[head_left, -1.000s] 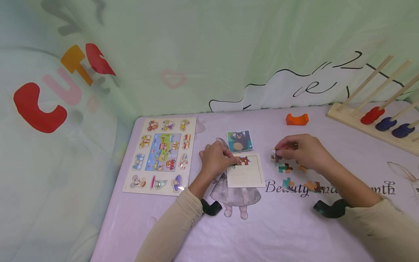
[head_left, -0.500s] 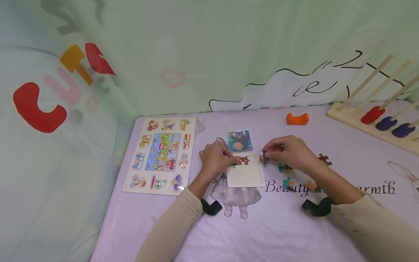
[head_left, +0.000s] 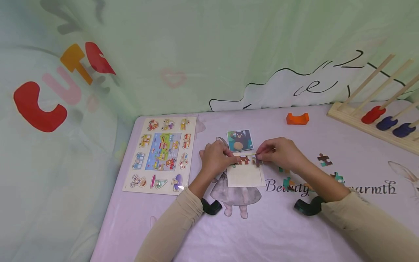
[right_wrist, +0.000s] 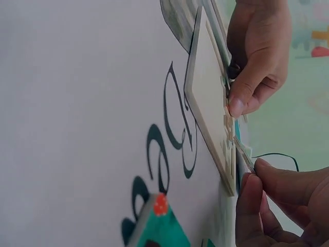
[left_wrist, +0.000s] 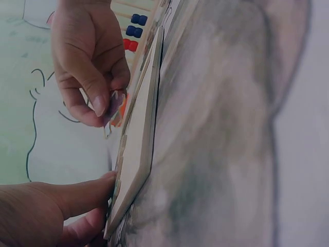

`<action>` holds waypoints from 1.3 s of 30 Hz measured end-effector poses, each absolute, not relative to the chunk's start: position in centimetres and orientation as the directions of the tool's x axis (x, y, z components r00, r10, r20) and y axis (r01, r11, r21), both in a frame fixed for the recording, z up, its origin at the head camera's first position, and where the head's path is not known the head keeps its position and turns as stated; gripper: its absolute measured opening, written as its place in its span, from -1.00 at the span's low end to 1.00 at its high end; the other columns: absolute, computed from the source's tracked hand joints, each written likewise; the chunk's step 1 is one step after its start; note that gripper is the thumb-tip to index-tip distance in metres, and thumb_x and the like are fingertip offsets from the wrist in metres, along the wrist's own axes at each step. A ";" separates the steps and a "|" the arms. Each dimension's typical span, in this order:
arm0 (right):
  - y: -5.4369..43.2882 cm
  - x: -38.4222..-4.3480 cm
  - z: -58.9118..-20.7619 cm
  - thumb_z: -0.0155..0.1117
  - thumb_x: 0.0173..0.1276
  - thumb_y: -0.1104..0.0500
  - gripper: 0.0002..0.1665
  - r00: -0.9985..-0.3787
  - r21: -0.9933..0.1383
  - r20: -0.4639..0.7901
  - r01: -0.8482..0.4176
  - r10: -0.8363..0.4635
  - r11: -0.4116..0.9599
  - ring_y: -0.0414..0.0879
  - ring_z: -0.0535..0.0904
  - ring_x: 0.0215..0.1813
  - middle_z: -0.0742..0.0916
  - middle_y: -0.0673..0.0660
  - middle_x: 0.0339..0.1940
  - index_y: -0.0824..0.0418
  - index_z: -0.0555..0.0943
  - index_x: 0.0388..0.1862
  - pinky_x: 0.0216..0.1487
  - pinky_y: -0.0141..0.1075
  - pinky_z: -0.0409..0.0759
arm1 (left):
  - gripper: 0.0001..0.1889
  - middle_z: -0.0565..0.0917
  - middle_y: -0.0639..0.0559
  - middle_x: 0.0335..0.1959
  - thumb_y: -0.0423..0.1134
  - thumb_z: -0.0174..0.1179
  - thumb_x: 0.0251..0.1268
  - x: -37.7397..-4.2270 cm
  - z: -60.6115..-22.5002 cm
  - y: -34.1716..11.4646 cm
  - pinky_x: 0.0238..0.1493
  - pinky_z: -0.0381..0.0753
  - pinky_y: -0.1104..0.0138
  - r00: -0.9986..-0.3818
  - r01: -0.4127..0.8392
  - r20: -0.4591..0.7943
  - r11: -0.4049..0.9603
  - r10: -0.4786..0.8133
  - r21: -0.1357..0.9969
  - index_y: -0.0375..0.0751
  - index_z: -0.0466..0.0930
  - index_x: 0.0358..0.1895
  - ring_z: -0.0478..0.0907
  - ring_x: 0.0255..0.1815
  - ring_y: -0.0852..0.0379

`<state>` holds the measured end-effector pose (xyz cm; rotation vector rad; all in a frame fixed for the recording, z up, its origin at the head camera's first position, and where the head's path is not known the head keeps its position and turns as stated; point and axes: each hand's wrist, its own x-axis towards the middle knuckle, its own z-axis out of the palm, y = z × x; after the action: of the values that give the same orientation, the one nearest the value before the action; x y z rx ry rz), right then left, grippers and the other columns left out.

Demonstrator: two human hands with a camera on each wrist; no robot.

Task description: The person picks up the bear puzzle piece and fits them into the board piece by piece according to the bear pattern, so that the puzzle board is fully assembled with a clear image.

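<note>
A pale wooden puzzle board (head_left: pixel 244 177) lies in the middle of the table, with a joined strip of brown bear puzzle pieces (head_left: pixel 243 160) along its top edge. My left hand (head_left: pixel 216 156) pinches the board's upper left corner, thumb over the strip. Between thumb and fingertips, my right hand (head_left: pixel 282 153) holds a puzzle piece (head_left: pixel 256 160), dark with a light edge. That piece is over the board's upper right corner, close beside the strip. In the right wrist view the held puzzle piece (right_wrist: pixel 244 154) is tilted, one end near the board's surface.
Behind the board lies a bear picture card (head_left: pixel 240 141). Several loose puzzle pieces (head_left: pixel 324 159) are scattered to the right, some partly hidden by my right arm. A vehicle puzzle board (head_left: pixel 148 182) lies at left, an orange block (head_left: pixel 297 119) at the back, a wooden bead rack (head_left: pixel 347 117) at far right.
My right hand has moved left with the puzzle piece, from beside the loose pieces to the board's upper right corner. My left hand has stayed at the board.
</note>
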<state>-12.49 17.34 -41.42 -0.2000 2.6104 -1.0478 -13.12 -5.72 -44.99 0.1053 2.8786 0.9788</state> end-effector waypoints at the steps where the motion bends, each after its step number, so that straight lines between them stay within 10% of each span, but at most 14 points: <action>1: 17.3 -12.5 -41.5 0.45 0.35 0.15 -0.84 -0.939 -0.693 -0.242 -0.009 -0.245 0.721 -0.03 0.60 -0.24 0.75 0.06 -0.33 0.14 0.77 -0.12 -0.23 -0.29 0.58 | -0.67 0.56 0.17 -0.31 0.11 0.58 -0.04 -13.1 -45.0 -5.7 0.12 0.26 -0.10 -0.993 0.033 -0.071 0.791 0.097 0.611 0.08 0.68 -0.68 0.47 -0.14 0.00; 39: 15.5 -13.5 -42.4 0.55 0.23 0.07 -0.84 -0.957 -0.629 -0.215 -0.015 -0.193 0.777 0.01 0.52 -0.22 0.77 0.02 -0.48 0.14 0.82 -0.33 -0.30 -0.25 0.39 | -0.70 0.56 0.17 -0.31 0.05 0.56 0.01 -13.2 -44.9 -5.6 0.10 0.28 -0.09 -0.992 0.030 -0.078 0.801 0.096 0.598 0.08 0.68 -0.66 0.48 -0.13 0.00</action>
<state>-13.49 15.48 -42.43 -0.1613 2.7029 -0.9539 -13.19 -5.65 -44.93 0.1013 2.8813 0.9536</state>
